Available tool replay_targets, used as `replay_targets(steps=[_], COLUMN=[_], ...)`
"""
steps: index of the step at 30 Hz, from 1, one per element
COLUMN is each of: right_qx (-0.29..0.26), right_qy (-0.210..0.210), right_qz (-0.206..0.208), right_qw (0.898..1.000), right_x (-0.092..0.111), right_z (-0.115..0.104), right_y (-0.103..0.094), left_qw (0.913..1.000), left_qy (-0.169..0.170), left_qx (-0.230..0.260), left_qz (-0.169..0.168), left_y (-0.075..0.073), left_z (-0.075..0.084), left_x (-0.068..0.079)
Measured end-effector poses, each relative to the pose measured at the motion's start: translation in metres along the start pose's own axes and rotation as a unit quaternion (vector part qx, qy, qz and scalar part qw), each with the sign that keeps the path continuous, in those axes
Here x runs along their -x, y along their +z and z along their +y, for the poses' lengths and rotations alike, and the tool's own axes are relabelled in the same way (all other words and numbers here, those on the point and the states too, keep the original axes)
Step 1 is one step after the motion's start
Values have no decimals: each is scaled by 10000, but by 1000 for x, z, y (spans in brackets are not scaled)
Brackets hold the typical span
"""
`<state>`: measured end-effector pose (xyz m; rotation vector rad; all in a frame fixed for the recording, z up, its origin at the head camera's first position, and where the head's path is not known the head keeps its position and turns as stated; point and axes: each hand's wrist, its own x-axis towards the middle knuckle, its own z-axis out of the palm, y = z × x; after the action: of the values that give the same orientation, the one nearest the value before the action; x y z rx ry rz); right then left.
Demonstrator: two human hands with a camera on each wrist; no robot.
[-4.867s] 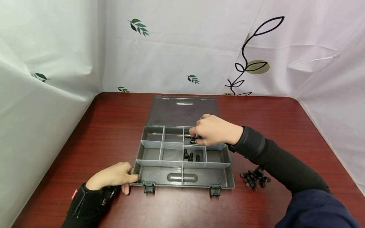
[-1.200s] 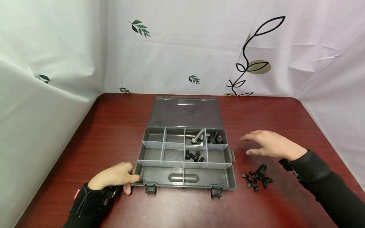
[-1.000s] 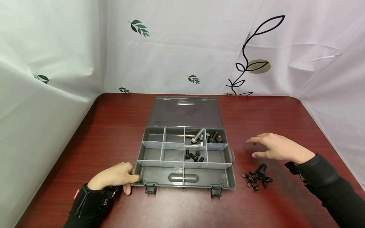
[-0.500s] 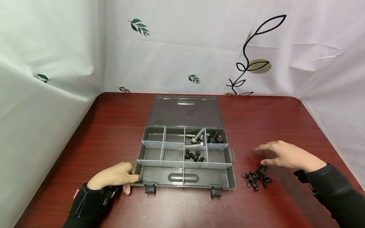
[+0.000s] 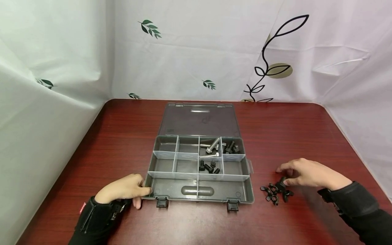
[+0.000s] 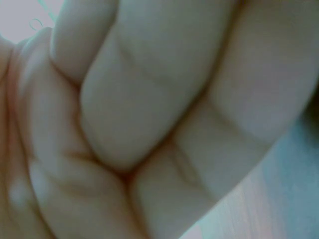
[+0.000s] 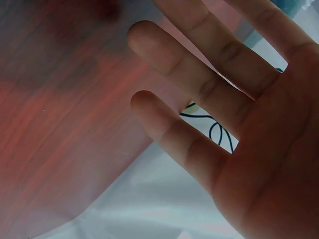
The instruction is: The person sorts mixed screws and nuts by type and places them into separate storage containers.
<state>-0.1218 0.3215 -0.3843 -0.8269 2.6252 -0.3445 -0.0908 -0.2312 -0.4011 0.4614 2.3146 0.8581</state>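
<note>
A grey compartment box (image 5: pixel 180 175) lies with its lid folded back, its left front corner pinched by my left hand (image 5: pixel 122 188). In the left wrist view, curled fingers (image 6: pixel 149 74) fill most of the picture. My right hand (image 5: pixel 312 173) is at a small pile of black wing nuts (image 5: pixel 274 199), thumb right at a larger black piece (image 5: pixel 280 184). The fingers (image 7: pixel 164 50) look straight and spread in the right wrist view, where the thumb is out of sight. Silver bolts (image 5: pixel 212 146) and short black bolts (image 5: pixel 209 168) lie in the box.
More black bolts (image 5: pixel 231 148) sit in the back right compartment. The smoky lid (image 5: pixel 199 120) lies flat behind the box, and two black latches (image 5: pixel 232 205) stick out in front. White patterned cloth (image 5: pixel 183 51) surrounds the dark red table (image 5: pixel 128 136).
From over the box's back compartments, my right hand has moved right, then down toward me to the black pile. The silver and back right bolts it covered now show. My left hand stays put.
</note>
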Motion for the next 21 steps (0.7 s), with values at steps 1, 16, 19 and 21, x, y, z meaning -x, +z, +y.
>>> replay_targets(steps=[1,16,19,21], right_qx=[-11,-597,-598,-566], right_qy=[-5,-494,-578,-596], right_qz=[-13,-125,-80,-43], right_qw=[10000,9969,9965,9966], right_x=[1,3,2,1], right_z=[0,1,-1,-1], right_y=[1,7,8,9], left_qw=[10000,10000,10000,10000], left_qy=[10,-15,-22,-30], left_qx=[-8,-31,-31,-20], left_qz=[-2,0,15,20], left_y=[0,0,0,1], left_z=[0,-1,-1,0], left_x=[0,0,0,0])
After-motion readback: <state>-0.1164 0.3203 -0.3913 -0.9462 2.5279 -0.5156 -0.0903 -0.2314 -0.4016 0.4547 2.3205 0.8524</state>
